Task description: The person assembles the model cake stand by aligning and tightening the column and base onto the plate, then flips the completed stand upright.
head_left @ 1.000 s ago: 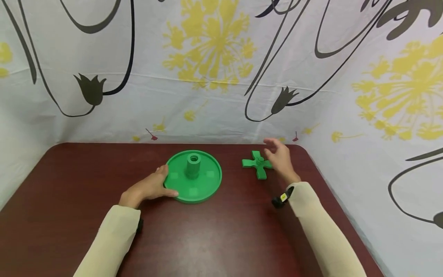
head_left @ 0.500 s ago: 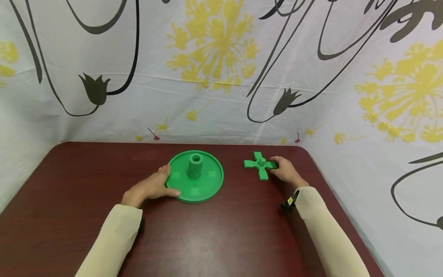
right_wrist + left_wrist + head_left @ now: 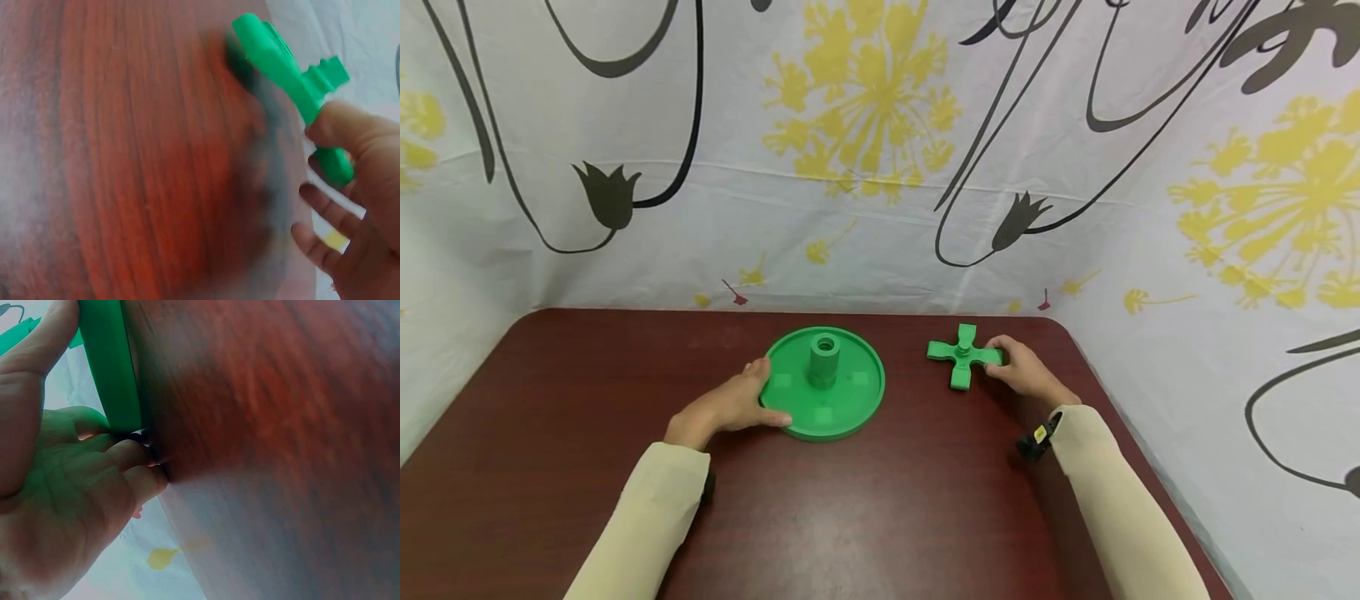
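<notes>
A green round plate [image 3: 850,408] with a raised rim lies on the table, and a hollow post [image 3: 823,362] stands upright at its middle. My left hand [image 3: 722,410] grips the plate's left edge; in the left wrist view the thumb is on the plate's side wall [image 3: 111,369] and the fingers bend at the table. To the right, a green cross-shaped piece [image 3: 964,356] has four-way arms and a small knob at its centre. My right hand [image 3: 1028,371] pinches its right arm between thumb and fingers. The right wrist view shows the cross [image 3: 278,53] tilted, apparently raised off the table.
The dark red-brown table [image 3: 820,525] has rounded far corners. Directly behind it hangs a white cloth [image 3: 865,250] with yellow and grey flower prints, which continues along the right side.
My right hand came down onto the cross piece's right arm and now pinches it; the cross has tilted and turned slightly. The left hand and the plate have stayed put.
</notes>
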A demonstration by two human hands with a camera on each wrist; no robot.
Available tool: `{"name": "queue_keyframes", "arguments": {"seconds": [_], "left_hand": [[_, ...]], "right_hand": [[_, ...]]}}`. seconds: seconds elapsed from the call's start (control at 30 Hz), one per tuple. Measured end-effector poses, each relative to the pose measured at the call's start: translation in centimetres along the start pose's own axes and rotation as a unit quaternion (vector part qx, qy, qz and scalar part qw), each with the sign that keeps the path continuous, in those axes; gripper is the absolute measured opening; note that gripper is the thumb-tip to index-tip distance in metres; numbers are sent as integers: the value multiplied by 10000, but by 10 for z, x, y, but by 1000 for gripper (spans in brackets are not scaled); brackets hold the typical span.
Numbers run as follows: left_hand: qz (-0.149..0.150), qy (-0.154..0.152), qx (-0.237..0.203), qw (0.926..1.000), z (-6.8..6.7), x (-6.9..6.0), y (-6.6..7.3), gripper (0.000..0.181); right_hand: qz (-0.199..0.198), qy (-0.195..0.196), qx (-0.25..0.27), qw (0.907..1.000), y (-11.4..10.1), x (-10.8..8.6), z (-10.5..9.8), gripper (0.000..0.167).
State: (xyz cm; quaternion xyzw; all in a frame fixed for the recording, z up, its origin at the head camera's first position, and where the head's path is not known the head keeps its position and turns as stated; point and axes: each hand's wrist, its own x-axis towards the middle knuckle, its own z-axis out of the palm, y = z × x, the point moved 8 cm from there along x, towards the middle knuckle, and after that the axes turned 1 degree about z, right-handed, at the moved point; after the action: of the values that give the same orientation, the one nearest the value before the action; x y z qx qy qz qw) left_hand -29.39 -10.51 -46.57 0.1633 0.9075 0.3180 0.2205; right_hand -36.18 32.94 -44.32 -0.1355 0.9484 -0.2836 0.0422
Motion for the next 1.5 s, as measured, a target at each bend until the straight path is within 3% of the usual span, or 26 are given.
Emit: {"name": "queue_keyframes", "arguments": {"seconds": [0.23,0.43,0.53,0.67,0.83,1.13,1.3,1.5], "left_hand": [[-2,-22,-15,10000,0,1,-2,115],[-25,7,62,10000,0,3,-3,115],[-35,20,105,9999,0,3,-3,114],[-33,13,95,9999,-1,3,-2,114],[-11,-1,38,10000,0,2,-1,113],[8,23,81,10000,-1,1,-4,113],[3,33,35,10000,-1,1,-4,113],[2,29,32,10000,1,1,-3,114]], "right_hand": [[-304,500,810,9950,-18,3,-13,27],[-486,1137,1400,9824,-69,-2,-30,32],[-382,1359,1516,9783,-86,-2,-34,35],[3,1394,1745,9747,-97,2,-33,43],[160,1589,2326,9594,-108,7,-29,36],[-509,1536,2658,9504,-150,18,-11,26],[-739,1431,2910,9431,-162,35,10,26],[-1095,1192,2875,9440,-196,44,31,25]]}}
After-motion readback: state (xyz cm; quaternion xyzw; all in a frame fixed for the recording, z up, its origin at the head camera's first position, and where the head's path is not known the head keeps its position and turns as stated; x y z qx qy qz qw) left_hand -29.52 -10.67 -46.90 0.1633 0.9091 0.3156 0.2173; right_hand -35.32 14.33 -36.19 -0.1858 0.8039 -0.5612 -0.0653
